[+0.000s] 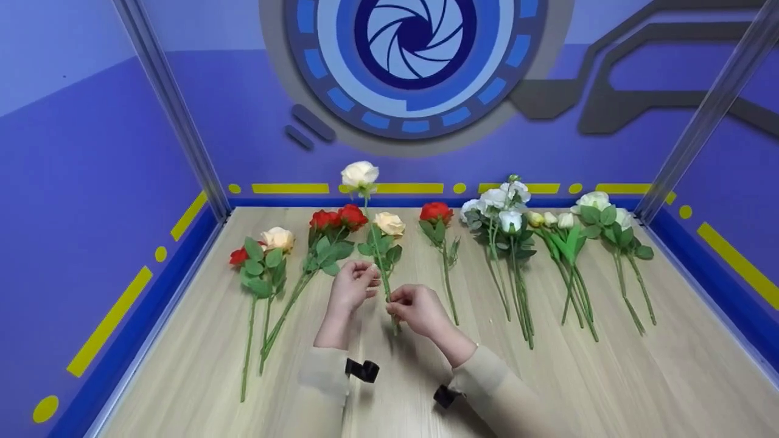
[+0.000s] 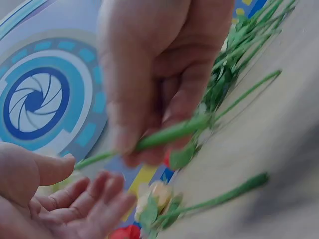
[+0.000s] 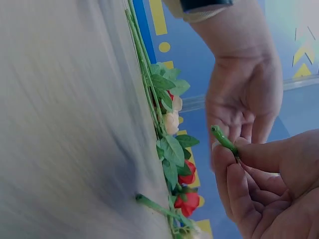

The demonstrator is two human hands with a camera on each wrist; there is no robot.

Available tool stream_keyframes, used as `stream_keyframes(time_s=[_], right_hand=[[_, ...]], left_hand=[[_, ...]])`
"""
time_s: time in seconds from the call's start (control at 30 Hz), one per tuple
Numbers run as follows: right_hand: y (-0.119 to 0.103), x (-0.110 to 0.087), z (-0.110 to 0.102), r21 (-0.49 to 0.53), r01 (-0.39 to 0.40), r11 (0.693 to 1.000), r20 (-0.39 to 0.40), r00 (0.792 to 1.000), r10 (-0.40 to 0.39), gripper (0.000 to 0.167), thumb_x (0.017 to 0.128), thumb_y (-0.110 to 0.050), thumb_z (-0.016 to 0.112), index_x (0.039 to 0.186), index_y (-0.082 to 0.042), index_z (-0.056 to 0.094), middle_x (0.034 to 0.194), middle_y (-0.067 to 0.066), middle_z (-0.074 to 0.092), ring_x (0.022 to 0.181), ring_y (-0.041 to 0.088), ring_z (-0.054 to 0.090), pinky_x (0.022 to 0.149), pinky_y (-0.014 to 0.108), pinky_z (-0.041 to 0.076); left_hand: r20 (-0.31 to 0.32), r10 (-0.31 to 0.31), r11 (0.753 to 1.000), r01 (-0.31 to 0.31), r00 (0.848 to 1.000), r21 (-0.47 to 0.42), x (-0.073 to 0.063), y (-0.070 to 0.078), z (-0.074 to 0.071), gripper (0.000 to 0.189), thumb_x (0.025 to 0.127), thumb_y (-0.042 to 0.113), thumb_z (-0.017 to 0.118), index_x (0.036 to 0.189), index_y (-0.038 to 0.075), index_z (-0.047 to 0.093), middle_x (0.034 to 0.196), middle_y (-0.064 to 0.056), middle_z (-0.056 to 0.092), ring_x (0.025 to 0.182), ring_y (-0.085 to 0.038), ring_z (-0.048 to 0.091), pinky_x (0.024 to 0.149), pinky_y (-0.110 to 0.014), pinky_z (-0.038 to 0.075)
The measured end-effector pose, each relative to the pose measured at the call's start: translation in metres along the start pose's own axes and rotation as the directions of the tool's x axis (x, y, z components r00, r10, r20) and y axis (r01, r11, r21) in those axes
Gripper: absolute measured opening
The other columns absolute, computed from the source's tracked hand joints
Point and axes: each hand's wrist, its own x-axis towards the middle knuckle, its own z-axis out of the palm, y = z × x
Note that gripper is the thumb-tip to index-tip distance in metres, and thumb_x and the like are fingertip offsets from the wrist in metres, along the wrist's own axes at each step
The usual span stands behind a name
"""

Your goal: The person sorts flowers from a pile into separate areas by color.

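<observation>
A white rose [image 1: 359, 176] stands raised above the table, its long green stem [image 1: 378, 249] slanting down between the hands. My right hand [image 1: 420, 310] pinches the lower stem between thumb and fingers, and the cut end [image 3: 223, 139] pokes out past the fingertips in the right wrist view. Beside the stem, on its left, is my left hand [image 1: 352, 286], palm turned toward it. In the left wrist view the left hand [image 2: 65, 199] has its thumb and fingers apart and loosely bent, with the stem passing close by the thumb tip.
On the wooden table [image 1: 578, 389] lie red roses [image 1: 328, 220], peach roses [image 1: 278, 239], a single red rose [image 1: 436, 213], white flowers [image 1: 493, 201], pale tulips [image 1: 551, 220] and white roses [image 1: 593, 202]. Blue-purple walls [image 1: 219, 121] enclose the back and sides.
</observation>
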Motion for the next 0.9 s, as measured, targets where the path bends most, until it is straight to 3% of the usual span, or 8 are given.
stream_keyframes(time_s=[0.17, 0.3, 0.37, 0.47, 0.57, 0.77, 0.9], right_hand=[[0.012, 0.007, -0.007, -0.013, -0.031, 0.999, -0.057, 0.998, 0.031, 0.006, 0.092, -0.002, 0.074, 0.092, 0.004, 0.072, 0.080, 0.012, 0.074, 0.061, 0.009, 0.065, 0.058, 0.028, 0.057], [0.024, 0.013, -0.008, -0.003, -0.069, 0.998, -0.076, 0.995, 0.069, 0.007, 0.092, -0.002, 0.074, 0.092, 0.005, 0.072, 0.078, 0.010, 0.072, 0.059, 0.006, 0.060, 0.056, 0.021, 0.051], [0.029, 0.016, -0.008, 0.003, -0.095, 0.995, -0.084, 0.992, 0.095, 0.007, 0.092, -0.002, 0.073, 0.092, 0.005, 0.072, 0.077, 0.009, 0.072, 0.058, 0.005, 0.059, 0.055, 0.020, 0.049], [0.036, 0.019, -0.007, 0.006, -0.138, 0.990, -0.098, 0.986, 0.138, 0.006, 0.092, -0.002, 0.074, 0.092, 0.004, 0.072, 0.074, 0.007, 0.071, 0.056, 0.005, 0.059, 0.052, 0.020, 0.046], [0.041, 0.022, -0.004, 0.001, -0.179, 0.984, -0.105, 0.979, 0.178, 0.007, 0.092, -0.004, 0.075, 0.091, 0.003, 0.074, 0.072, 0.005, 0.071, 0.055, 0.005, 0.058, 0.050, 0.020, 0.046], [0.048, 0.023, 0.003, -0.020, -0.197, 0.980, -0.082, 0.977, 0.195, 0.011, 0.091, -0.006, 0.076, 0.096, 0.004, 0.077, 0.076, 0.006, 0.075, 0.055, 0.005, 0.060, 0.054, 0.019, 0.049], [0.048, 0.023, 0.004, -0.048, -0.176, 0.983, -0.073, 0.982, 0.172, 0.013, 0.089, -0.006, 0.078, 0.098, 0.004, 0.075, 0.074, 0.009, 0.074, 0.051, 0.006, 0.061, 0.051, 0.020, 0.050]], left_hand=[[-0.156, 0.055, 0.970, -0.016, 0.986, 0.243, 0.007, -0.006, -0.027, 0.024, 0.104, 0.016, 0.059, 0.117, -0.004, 0.063, 0.106, -0.020, 0.071, 0.098, -0.031, 0.067, 0.079, -0.035, 0.055], [-0.259, 0.061, 0.931, 0.038, 0.964, 0.363, 0.009, -0.012, -0.052, 0.025, 0.104, 0.014, 0.058, 0.118, -0.006, 0.064, 0.111, -0.024, 0.067, 0.102, -0.037, 0.065, 0.088, -0.046, 0.053], [-0.303, 0.037, 0.906, 0.096, 0.952, 0.413, 0.009, -0.015, -0.063, 0.027, 0.104, 0.015, 0.057, 0.120, -0.005, 0.063, 0.117, -0.026, 0.065, 0.110, -0.041, 0.063, 0.094, -0.052, 0.051], [-0.359, -0.004, 0.845, 0.195, 0.933, 0.498, 0.009, -0.020, -0.075, 0.031, 0.104, 0.018, 0.058, 0.128, -0.002, 0.062, 0.129, -0.029, 0.061, 0.126, -0.050, 0.054, 0.104, -0.061, 0.045], [-0.384, -0.048, 0.780, 0.275, 0.922, 0.562, 0.008, -0.024, -0.083, 0.038, 0.104, 0.020, 0.059, 0.137, 0.000, 0.058, 0.139, -0.033, 0.053, 0.134, -0.057, 0.044, 0.109, -0.066, 0.040], [-0.394, -0.107, 0.713, 0.347, 0.913, 0.610, 0.005, -0.032, -0.092, 0.037, 0.101, 0.011, 0.053, 0.133, -0.009, 0.056, 0.137, -0.040, 0.049, 0.131, -0.057, 0.043, 0.108, -0.065, 0.040], [-0.376, -0.146, 0.664, 0.373, 0.915, 0.648, 0.003, -0.035, -0.096, 0.033, 0.100, 0.006, 0.046, 0.126, -0.009, 0.059, 0.135, -0.039, 0.052, 0.129, -0.056, 0.046, 0.105, -0.065, 0.042]])
